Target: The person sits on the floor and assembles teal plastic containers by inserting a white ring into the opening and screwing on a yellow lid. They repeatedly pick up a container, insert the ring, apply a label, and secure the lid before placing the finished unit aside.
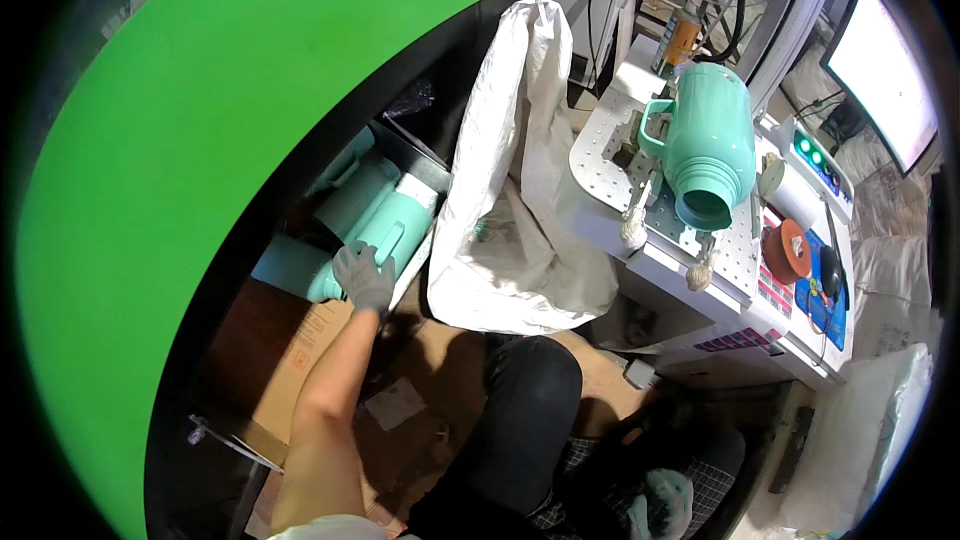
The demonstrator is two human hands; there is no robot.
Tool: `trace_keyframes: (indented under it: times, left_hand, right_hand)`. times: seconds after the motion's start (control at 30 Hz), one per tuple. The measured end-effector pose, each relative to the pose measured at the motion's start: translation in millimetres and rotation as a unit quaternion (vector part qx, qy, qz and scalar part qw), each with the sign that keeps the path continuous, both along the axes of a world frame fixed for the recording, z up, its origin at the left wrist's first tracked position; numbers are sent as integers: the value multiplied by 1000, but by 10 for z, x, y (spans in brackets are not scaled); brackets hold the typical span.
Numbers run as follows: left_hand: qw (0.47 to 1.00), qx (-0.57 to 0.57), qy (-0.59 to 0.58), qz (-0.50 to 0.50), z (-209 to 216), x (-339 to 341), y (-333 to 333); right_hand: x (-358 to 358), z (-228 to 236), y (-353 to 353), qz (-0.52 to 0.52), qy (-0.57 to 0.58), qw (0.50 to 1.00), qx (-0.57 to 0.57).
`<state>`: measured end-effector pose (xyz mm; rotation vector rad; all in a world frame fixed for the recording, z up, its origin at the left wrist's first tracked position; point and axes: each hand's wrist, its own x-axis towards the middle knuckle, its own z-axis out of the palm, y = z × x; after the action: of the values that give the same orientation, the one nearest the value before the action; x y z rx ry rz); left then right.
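My left hand (365, 280), in a pale grey glove, reaches into a low box at the left. Its fingers curl over the near end of a mint-green thermos jug (400, 222), beside its handle. Several more mint-green jugs lie around that one, among them a jug (287, 266) to the left. My right hand (664, 506), also gloved, is low over my lap at the bottom edge; shadow obscures how its fingers lie. Another mint-green thermos jug (708, 130) lies on a perforated metal plate (600, 145) at the right, its open mouth toward me and its handle to the left.
A large white sack (500, 285) stands open between the box and the workbench. Cloth-wrapped clamps (633, 228), an orange-brown tape roll (787, 252), a control box with green lights (822, 162) and a bright screen (885, 70) are on the right. A green curved panel (200, 140) fills the left.
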<state>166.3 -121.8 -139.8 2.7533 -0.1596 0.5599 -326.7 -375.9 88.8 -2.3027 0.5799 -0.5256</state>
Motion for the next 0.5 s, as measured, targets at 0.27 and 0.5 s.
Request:
trace_keyframes:
  times: [0.27, 0.5]
  left_hand:
    - [825, -448, 181, -294, 2404, -2606, -250]
    - [652, -150, 218, -710, 2167, -3233, -1032]
  right_hand:
    - [854, -365, 319, 78, -171, 821, 539]
    - [-404, -466, 116, -3, -153, 465, 872]
